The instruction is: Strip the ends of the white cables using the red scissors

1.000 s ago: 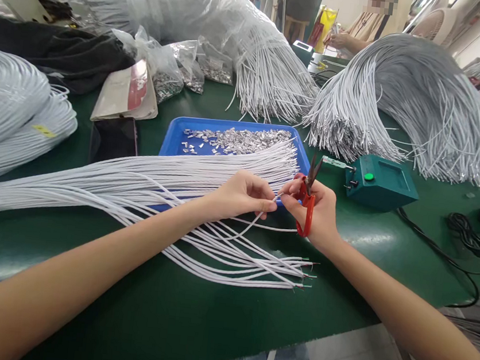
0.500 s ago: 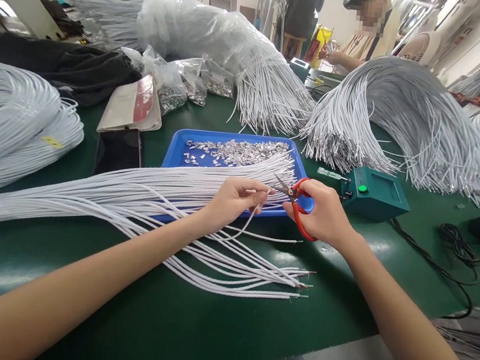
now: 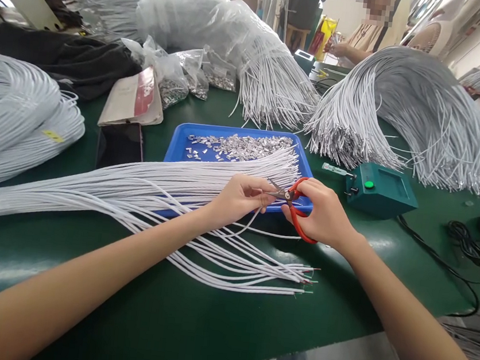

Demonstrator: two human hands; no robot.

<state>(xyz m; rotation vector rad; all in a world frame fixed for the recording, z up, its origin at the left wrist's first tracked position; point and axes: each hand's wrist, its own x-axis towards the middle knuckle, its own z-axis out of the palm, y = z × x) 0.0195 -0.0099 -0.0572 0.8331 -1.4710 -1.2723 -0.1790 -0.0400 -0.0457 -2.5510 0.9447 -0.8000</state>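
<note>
My left hand (image 3: 244, 199) pinches the end of a white cable (image 3: 248, 225) that loops down below the fingers. In my right hand (image 3: 327, 213) are red-handled scissors (image 3: 297, 216), their parted blades at my left fingertips; the cable tip between them is too small to make out. Under both hands lies a bundle of white cables (image 3: 136, 177), its far ends resting in a blue tray (image 3: 175, 144) with small metal pieces (image 3: 244, 147). Several cables with stripped ends (image 3: 298, 276) lie apart on the green table (image 3: 223, 328), nearer to me.
Right of the tray stands a green device (image 3: 381, 190) with a black cord (image 3: 430, 256). Large grey cable bundles (image 3: 430, 109) lie behind. At left are a cable coil (image 3: 13, 119), a phone (image 3: 120, 146) and a notebook (image 3: 134, 98). Another person (image 3: 369, 33) works across the table.
The scissor blades have moved left onto my left fingertips, and their gap looks narrower. My left hand still holds the cable. The whole view has shifted slightly.
</note>
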